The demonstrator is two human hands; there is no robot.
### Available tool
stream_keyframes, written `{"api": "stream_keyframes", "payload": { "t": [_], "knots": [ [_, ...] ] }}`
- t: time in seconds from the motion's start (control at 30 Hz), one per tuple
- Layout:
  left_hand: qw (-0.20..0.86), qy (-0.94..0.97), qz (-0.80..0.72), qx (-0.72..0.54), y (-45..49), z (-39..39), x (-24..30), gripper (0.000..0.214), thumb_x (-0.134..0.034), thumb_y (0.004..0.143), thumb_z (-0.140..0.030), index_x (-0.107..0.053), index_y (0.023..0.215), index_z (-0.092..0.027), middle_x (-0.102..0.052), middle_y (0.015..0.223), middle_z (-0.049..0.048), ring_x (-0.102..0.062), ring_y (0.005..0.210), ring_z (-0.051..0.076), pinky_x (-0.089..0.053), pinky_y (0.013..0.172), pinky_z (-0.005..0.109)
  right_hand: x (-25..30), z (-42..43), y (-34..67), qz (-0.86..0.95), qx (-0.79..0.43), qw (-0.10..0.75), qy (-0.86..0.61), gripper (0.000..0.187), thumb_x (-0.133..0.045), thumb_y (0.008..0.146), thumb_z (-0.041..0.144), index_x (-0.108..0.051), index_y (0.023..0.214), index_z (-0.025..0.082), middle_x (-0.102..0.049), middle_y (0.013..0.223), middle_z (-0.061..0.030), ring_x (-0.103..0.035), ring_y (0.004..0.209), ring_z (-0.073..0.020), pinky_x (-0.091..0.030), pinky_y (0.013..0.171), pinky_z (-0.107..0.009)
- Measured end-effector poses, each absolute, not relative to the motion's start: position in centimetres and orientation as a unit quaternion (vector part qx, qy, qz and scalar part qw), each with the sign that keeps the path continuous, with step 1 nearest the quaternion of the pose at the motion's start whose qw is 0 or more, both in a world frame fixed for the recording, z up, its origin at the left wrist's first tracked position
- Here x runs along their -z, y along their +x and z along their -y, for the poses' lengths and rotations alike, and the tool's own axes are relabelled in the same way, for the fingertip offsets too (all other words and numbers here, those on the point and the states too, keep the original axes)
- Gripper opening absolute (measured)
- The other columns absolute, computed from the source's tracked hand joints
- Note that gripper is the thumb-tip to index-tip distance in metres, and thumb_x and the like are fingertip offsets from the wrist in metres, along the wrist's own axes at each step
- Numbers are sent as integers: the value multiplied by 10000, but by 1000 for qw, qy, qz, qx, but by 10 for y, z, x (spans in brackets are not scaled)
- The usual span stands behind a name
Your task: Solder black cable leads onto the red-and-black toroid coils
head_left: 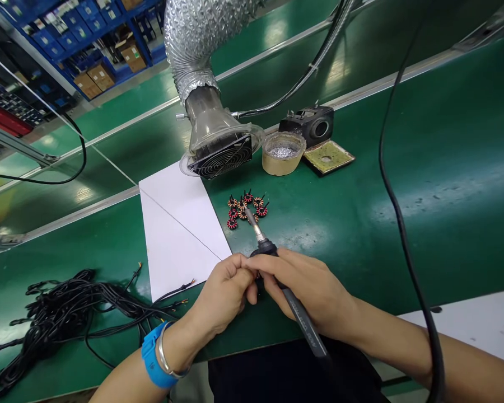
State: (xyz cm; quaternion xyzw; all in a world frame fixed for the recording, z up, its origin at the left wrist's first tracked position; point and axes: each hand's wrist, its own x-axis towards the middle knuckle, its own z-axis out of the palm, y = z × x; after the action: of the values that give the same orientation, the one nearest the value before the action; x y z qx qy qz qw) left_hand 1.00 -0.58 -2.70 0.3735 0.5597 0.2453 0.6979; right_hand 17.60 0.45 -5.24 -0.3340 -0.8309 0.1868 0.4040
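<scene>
Two-handed beside white sheet [178,229] on green bench [361,235], curls right fingers [277,267] around soldering iron [302,316], pinches left fingers [242,276] together, with blue shelves [144,47] beyond.

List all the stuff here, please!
table: one, green, front
paper: one, white, middle
coils: several, red or orange, by paper
iron: one, black, tip near coils
cables: tangled pile, black, table left
tub: one, cream, beyond coils
sponge: one, yellow, by tub
stand: one, black, behind sponge
fan: one, black, by tub
hose: one, silver, above fan
shelves: several, blue, back left
boxes: several, brown, on shelves
cord: one, black, hanging right
band: one, blue, left wrist
bracelet: one, silver, left wrist
right hand: one, around iron
left hand: one, beside right
</scene>
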Motion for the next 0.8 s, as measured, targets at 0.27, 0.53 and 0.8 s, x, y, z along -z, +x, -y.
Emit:
{"api": "stream_keyframes", "payload": {
  "t": [0.27, 0.53, 0.8],
  "knots": [
    [662, 357, -583, -306, 13, 10, 34, 140, -497, 869, -286, -473, 766, -195, -512, 461, -89, -210, 338, 35, -170, 388, 179, 48, -13, 192, 814, -210, 433, -327, 289, -512, 839, 49, -555, 1086, 191, -661, 840, -30, -606, 686, -144, -501, 649, -268],
    [650, 351, -587, -331, 16, 12, 34, 160, -491, 884, -286, -468, 758, -190, -514, 473, -88, -211, 339, 25, -185, 399, 179, 54, -18, 177, 835, -206, 376, -345, 260, -476, 865, 82, -570, 1072, 208, -614, 791, -10, -580, 689, -149, -471, 646, -265],
    [604, 383, -615, -332, 19, 10, 39, 194, -471, 910, -296, -470, 746, -194, -509, 477, -83, -244, 355, 31, -190, 406, 182, 52, -14, 178, 819, -146, 413, -371, 256, -508, 834, 77, -588, 1047, 196, -631, 783, -32, -583, 641, -163, -471, 585, -286]
  ]
}}
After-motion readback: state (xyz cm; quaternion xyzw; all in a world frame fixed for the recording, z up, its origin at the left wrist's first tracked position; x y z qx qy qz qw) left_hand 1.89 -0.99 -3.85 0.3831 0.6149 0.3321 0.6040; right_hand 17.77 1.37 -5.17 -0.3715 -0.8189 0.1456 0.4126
